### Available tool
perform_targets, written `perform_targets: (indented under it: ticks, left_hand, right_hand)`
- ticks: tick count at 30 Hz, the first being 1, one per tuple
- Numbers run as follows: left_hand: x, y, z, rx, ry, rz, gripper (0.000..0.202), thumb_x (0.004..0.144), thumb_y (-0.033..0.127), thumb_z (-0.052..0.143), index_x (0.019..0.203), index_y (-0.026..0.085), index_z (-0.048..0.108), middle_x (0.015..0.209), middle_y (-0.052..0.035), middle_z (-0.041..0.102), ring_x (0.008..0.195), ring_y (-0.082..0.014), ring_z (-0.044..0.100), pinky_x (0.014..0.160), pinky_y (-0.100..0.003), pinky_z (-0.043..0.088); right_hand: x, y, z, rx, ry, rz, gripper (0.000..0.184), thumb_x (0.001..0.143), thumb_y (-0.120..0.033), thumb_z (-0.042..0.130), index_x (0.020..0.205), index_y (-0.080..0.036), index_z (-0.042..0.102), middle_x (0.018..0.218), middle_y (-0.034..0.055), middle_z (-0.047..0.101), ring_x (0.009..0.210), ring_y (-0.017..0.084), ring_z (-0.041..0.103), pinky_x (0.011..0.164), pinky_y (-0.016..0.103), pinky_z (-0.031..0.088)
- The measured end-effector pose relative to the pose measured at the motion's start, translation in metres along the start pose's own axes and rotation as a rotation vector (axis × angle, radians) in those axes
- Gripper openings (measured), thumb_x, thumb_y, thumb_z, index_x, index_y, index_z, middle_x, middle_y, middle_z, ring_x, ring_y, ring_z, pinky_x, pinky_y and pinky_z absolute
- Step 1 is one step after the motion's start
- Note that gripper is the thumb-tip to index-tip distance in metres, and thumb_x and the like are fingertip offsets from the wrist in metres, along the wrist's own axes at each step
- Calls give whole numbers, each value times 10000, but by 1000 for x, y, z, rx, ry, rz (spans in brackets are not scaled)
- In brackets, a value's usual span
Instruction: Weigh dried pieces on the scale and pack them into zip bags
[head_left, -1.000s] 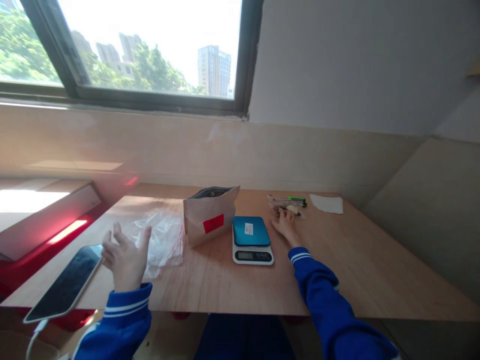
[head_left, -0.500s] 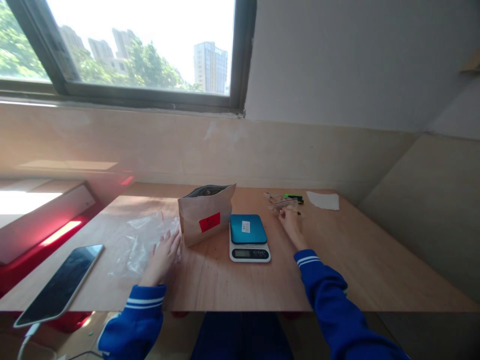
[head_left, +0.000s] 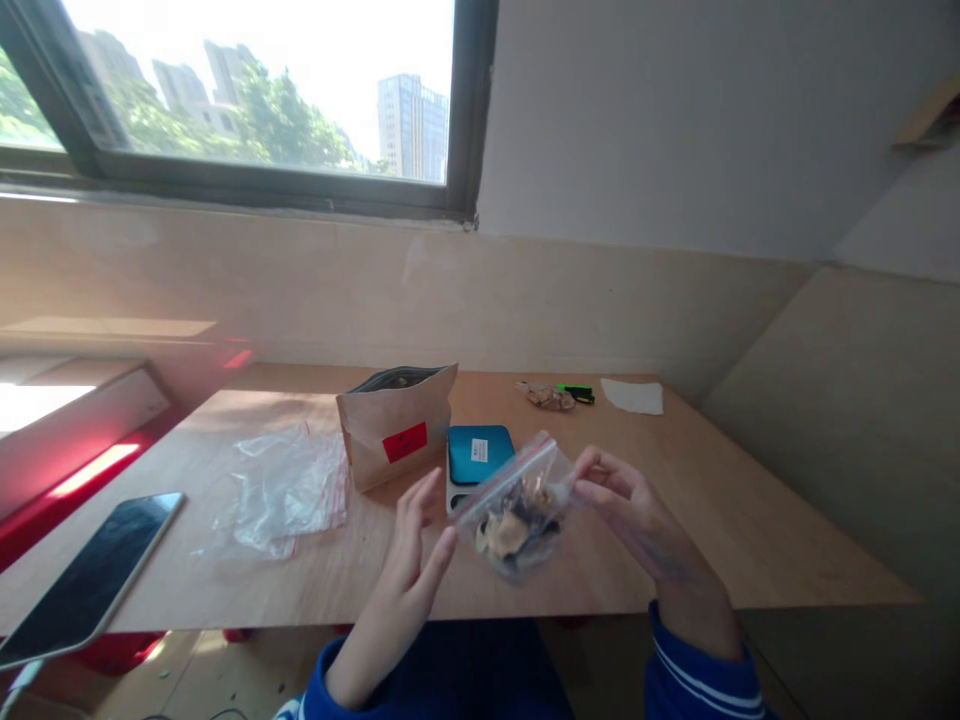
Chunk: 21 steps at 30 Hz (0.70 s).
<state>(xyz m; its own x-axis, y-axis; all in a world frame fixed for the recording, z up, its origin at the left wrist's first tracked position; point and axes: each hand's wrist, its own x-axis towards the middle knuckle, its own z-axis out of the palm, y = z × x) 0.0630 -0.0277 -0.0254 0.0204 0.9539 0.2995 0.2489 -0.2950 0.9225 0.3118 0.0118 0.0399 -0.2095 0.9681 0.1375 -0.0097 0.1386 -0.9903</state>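
A clear zip-lock bag (head_left: 517,515) with brown and dark dried pieces in it hangs above the front of the table. My right hand (head_left: 626,505) pinches its right edge between thumb and fingers. Close to the bag's left corner is my left hand (head_left: 409,565), thumb and fingers apart, with nothing in it. Behind the bag, partly covered by it, lies a kitchen scale (head_left: 480,452) with a blue top. An open kraft paper pouch (head_left: 394,430) with a red label stands upright to the left of the scale.
Empty clear zip-lock bags (head_left: 281,490) lie on the left, beyond a phone (head_left: 97,570) with a cable. Toward the back right are another small filled bag (head_left: 547,397), a green and black cutter (head_left: 577,392) and white paper (head_left: 632,396).
My right hand has lifted a filled zip-lock bag from the back right to the front middle. My left hand has left the empty bags and moved right, beside it.
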Motion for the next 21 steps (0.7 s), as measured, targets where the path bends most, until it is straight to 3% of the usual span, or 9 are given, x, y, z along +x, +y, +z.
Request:
perform_targets:
  ticks: [3,5,8,10,13,15,16,21]
  left_hand:
    - [-2,7,7,-121,-255,-17,297,923,349,458,1174,250,582,1112,-55,637,983,-168,597,870,-285,468]
    - [-2,9,7,-145,-283,-26,222,900,356,507,1007,219,645,919,-35,666,842,-151,611,758,-244,479]
    - [-3,8,9,-171,-218,-84,203,841,375,596,833,180,654,756,-22,654,706,-137,603,624,-214,458]
    - [-3,6,12,-211,-163,-137,229,812,385,628,747,165,640,696,-20,648,658,-134,599,591,-210,450]
    - [-5,1,17,-267,-43,-197,249,773,389,664,695,156,625,670,-22,647,645,-140,599,584,-215,455]
    - [-7,-1,21,-278,51,-225,256,752,392,681,677,156,617,657,-20,638,642,-143,592,580,-217,453]
    - [-8,-2,23,-277,91,-239,261,743,395,687,667,156,613,649,-18,631,639,-144,586,578,-218,451]
    - [-12,-4,28,-280,204,-261,265,700,396,703,626,167,591,591,-2,587,587,-140,554,556,-223,446]
  right_hand:
    - [-5,3,10,125,-107,74,211,752,-340,721,742,-182,580,683,-17,621,645,108,591,633,220,474]
    - [-4,7,13,151,-135,106,212,752,-336,723,743,-180,579,688,-20,612,648,102,581,633,219,471]
    - [1,18,17,138,-125,142,228,752,-364,715,766,-184,576,695,-18,607,657,112,580,638,234,475]
    - [6,29,23,87,-23,136,273,751,-409,702,866,-193,582,791,12,642,737,143,608,680,266,489]
    - [10,49,40,-15,347,17,407,727,-480,690,990,-207,542,1002,65,634,905,189,610,784,313,494]
    - [7,58,58,-86,507,-70,367,757,-491,652,963,-213,532,989,58,614,902,186,598,806,313,486]
    - [4,60,68,-116,494,-94,319,789,-484,620,936,-213,536,941,47,609,871,179,597,795,306,485]
    - [-16,60,111,-149,102,-62,172,849,-372,591,914,-218,549,849,14,621,787,157,616,746,273,505]
